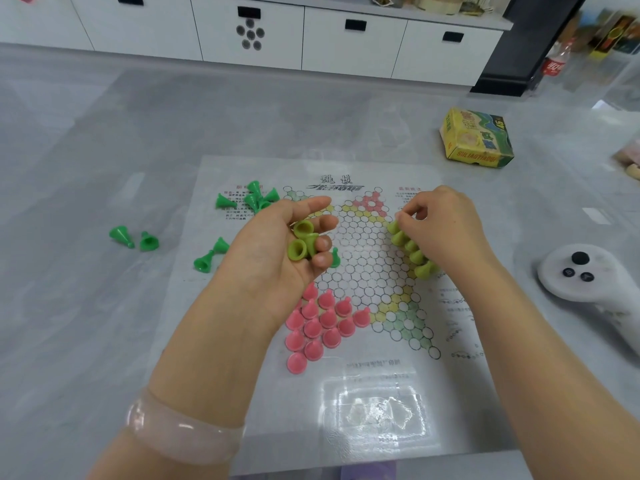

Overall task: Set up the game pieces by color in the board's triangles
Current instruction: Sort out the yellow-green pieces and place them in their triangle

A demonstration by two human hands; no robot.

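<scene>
**Filling the olive triangle, two pieces in reserve**

My left hand [277,247] is turned palm up, fingers curled round two olive-green pieces [302,242] lying on their sides with their hollow bases showing. My right hand [441,225] is over the right-hand triangle of the board [377,268], fingertips bunched together at the upper end of a row of olive pieces already standing [412,252]. I cannot tell whether those fingertips pinch a piece or only steady one; the hand hides that spot.

Nearer to me, the pink pieces [320,323] stand packed in the lower-left triangle, which looks finished. The bright green pieces [254,199] are not set at all: some lie in a heap by the board's upper-left corner, others scattered on the table [86,133] to the left. A yellow box [476,138] sits beyond the board, a white controller [585,278] to the right.

So I judge I am midway through the olive set. Next, my right hand must come across, take one piece from my left palm, turn it base down and seat it on a free circle without knocking its neighbours.
</scene>
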